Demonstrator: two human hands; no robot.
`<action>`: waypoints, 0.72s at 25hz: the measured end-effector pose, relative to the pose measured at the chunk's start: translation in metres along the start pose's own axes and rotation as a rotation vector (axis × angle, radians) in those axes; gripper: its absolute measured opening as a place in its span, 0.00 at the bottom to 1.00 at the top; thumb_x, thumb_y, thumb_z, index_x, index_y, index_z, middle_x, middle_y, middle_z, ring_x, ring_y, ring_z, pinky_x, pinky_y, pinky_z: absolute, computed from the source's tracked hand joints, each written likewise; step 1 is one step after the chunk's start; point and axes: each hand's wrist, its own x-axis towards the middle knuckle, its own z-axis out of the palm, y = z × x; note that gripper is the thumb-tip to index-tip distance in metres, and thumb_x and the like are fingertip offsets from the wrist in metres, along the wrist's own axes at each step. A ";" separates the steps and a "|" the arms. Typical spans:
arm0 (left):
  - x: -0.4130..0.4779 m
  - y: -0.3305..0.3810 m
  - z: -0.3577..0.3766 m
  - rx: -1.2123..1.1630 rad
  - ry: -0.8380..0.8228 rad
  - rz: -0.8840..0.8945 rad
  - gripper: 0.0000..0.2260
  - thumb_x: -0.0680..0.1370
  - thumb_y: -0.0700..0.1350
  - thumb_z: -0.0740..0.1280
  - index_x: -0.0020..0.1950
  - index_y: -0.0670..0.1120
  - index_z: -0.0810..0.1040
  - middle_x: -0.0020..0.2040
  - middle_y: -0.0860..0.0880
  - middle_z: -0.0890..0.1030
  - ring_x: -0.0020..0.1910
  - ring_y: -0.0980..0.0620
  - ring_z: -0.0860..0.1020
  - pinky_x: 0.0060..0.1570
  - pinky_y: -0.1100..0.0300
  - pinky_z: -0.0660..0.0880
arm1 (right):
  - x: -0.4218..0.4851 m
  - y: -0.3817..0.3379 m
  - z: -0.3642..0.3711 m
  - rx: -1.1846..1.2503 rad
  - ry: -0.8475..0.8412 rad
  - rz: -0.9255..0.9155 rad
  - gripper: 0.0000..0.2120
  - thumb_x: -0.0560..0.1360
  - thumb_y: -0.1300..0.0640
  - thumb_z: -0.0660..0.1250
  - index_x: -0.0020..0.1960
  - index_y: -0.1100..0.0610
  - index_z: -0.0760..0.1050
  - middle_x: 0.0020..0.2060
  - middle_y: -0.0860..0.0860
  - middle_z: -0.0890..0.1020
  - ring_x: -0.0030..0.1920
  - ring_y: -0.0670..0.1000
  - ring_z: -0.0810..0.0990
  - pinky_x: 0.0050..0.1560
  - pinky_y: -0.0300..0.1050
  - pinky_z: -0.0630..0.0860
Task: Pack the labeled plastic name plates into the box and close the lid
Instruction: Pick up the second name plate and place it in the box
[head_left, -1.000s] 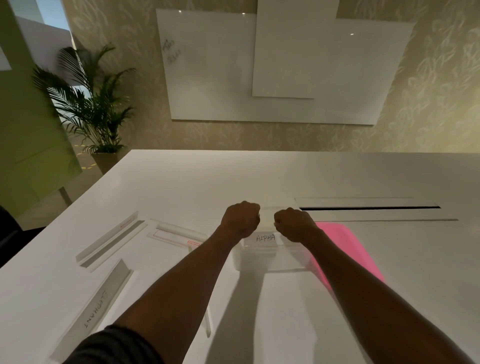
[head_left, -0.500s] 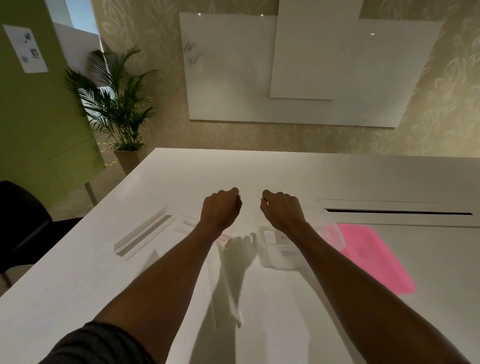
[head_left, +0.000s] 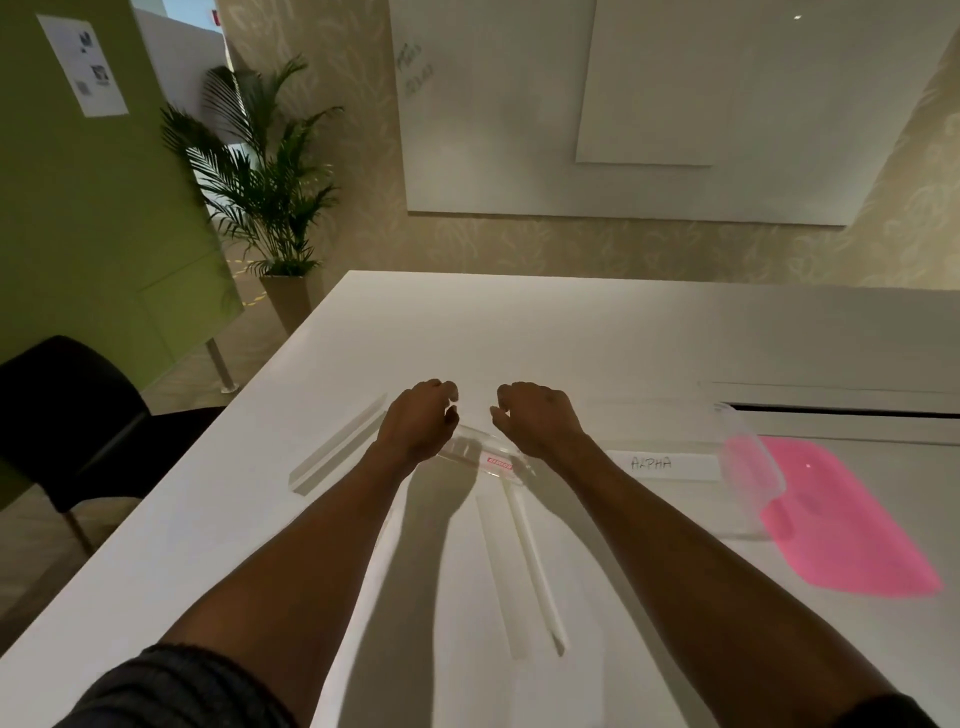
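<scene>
My left hand (head_left: 421, 421) and my right hand (head_left: 535, 422) hover side by side, fingers curled and slightly apart, over a clear name plate with a red sticker (head_left: 496, 461). Neither hand holds anything. To the right stands the clear plastic box (head_left: 750, 457) with a plate labeled ALPHA (head_left: 662, 463) inside. The pink lid (head_left: 852, 525) lies flat beside the box, partly under it. Another name plate (head_left: 337, 447) lies at the left. A long one (head_left: 530, 566) lies between my forearms.
The white table (head_left: 519, 338) has a dark cable slot (head_left: 841, 410) at the back right. A black chair (head_left: 67, 415) stands off the table's left edge. A potted palm (head_left: 270, 197) and a whiteboard (head_left: 623, 104) are behind the table.
Both hands left the box and moved left to the plate with the red sticker. Their fists loosened into curled, parted fingers. The ALPHA plate stays in the box.
</scene>
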 end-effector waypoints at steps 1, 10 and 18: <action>0.002 -0.007 0.003 -0.014 -0.036 0.026 0.11 0.80 0.44 0.65 0.62 0.47 0.78 0.56 0.49 0.82 0.56 0.46 0.79 0.50 0.53 0.76 | 0.003 -0.004 0.006 0.012 -0.032 -0.006 0.16 0.83 0.45 0.57 0.57 0.56 0.76 0.52 0.51 0.82 0.53 0.56 0.82 0.51 0.50 0.75; 0.017 -0.024 0.027 -0.002 -0.367 0.146 0.19 0.81 0.45 0.66 0.73 0.49 0.74 0.71 0.49 0.77 0.71 0.47 0.72 0.66 0.52 0.71 | 0.020 -0.029 0.037 -0.051 -0.319 0.069 0.07 0.77 0.53 0.65 0.51 0.55 0.77 0.44 0.51 0.80 0.47 0.56 0.82 0.44 0.46 0.71; 0.025 -0.022 0.032 0.079 -0.199 0.229 0.14 0.80 0.40 0.63 0.57 0.53 0.85 0.51 0.49 0.87 0.51 0.45 0.83 0.46 0.53 0.79 | 0.012 -0.033 0.030 -0.067 -0.199 0.125 0.08 0.74 0.62 0.66 0.40 0.52 0.73 0.39 0.50 0.82 0.37 0.55 0.76 0.36 0.43 0.65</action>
